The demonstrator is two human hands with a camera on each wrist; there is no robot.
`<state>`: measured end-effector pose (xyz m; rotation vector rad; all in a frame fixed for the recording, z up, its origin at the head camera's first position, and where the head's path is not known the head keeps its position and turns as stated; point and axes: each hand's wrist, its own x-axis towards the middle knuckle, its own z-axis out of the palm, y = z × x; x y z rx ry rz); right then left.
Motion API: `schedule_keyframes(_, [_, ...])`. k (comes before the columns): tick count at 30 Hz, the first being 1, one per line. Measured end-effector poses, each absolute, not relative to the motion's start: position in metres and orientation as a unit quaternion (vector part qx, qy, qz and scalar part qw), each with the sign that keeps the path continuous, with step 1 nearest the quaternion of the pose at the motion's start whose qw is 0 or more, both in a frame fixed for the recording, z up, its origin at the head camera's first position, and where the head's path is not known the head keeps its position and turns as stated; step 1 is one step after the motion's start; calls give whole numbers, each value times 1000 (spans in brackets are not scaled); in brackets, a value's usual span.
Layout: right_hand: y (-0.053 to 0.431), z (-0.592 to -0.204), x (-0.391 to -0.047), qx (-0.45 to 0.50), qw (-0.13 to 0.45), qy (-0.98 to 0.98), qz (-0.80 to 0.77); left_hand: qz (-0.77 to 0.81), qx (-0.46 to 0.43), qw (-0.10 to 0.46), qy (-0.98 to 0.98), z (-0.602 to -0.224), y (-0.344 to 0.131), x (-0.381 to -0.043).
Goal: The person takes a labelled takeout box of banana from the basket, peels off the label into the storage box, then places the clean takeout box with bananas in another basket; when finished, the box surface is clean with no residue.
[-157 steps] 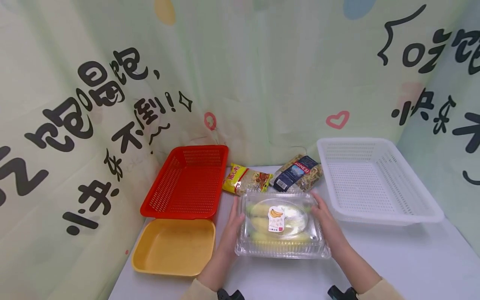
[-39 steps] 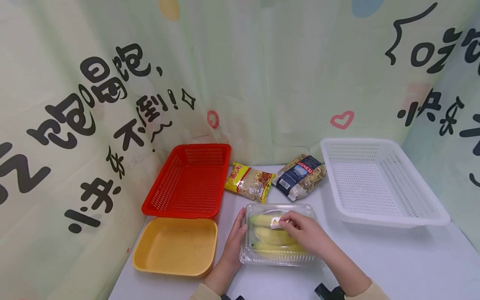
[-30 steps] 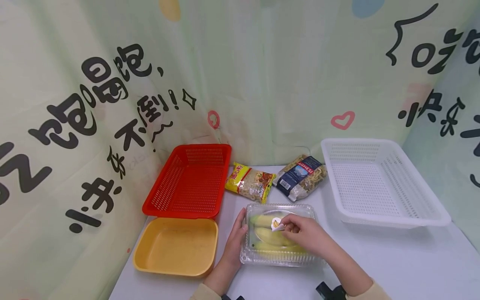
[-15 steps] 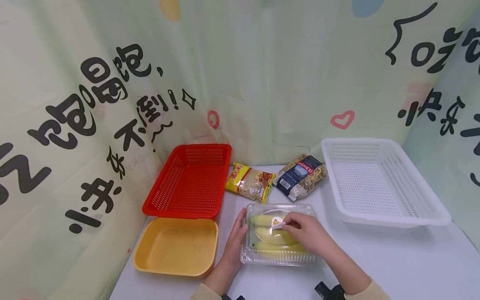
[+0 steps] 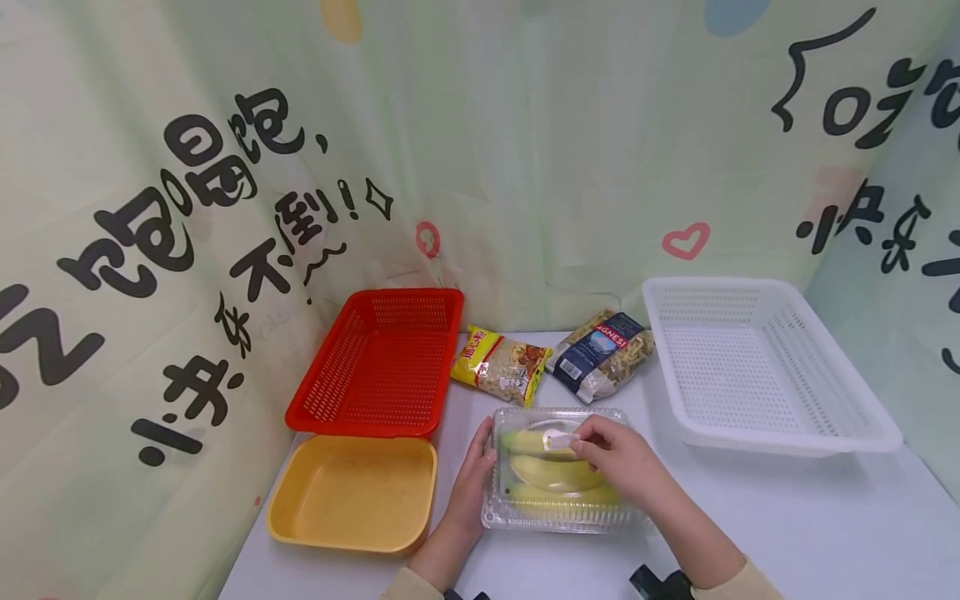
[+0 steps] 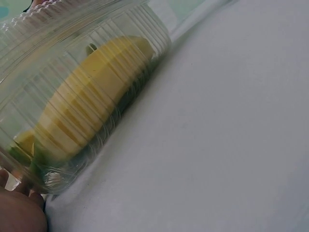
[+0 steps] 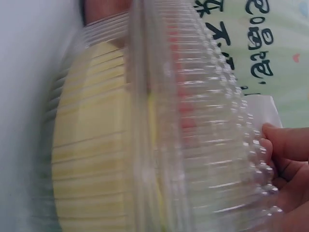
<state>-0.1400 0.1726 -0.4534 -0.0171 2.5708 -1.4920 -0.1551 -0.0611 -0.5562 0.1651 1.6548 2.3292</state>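
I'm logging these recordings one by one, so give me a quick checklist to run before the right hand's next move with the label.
1. Right hand pinching the label: ok.
2. Left hand against the side of the clear box: ok.
3. Box resting flat on the table: ok.
4. Bananas inside the box: ok.
5. Label completely free of the box: cannot tell.
6. Label lying flat: not ok, it is curled.

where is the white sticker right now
In the head view, the white sticker is right of centre, pinched by the right hand over the clear banana box.
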Motion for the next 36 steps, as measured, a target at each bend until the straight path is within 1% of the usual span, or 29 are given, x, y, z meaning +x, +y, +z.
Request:
schedule_keyframes(2, [175,-454,-141,13,92,844,-528,804,55,139,575,-556,-61,-155])
schedule_keyframes(6, [177,-451,-141,14,102,817,-567,801,52,138,580,-557,-61,-155])
schedule_keyframes(15, [174,-445,-137,-17,119,809,-576,802,46,134,581,-558,-61,-155])
schedule_keyframes(21, [175,-448,-136,-32,113,812,-571,803,47,130,580,-558,-60,-155])
schedule_keyframes(28, [181,-449,-136,-77,113,809,-571,801,48,133,582,-557,-61,-155])
schedule_keyframes(33, [180,-449,-137,-27,79,814,-575,796,43,130,590,-557,-61,-155])
schedule_keyframes(36, [180,-449,-138,-13,79,807,-584,793,42,129,594,-557,-61,-156])
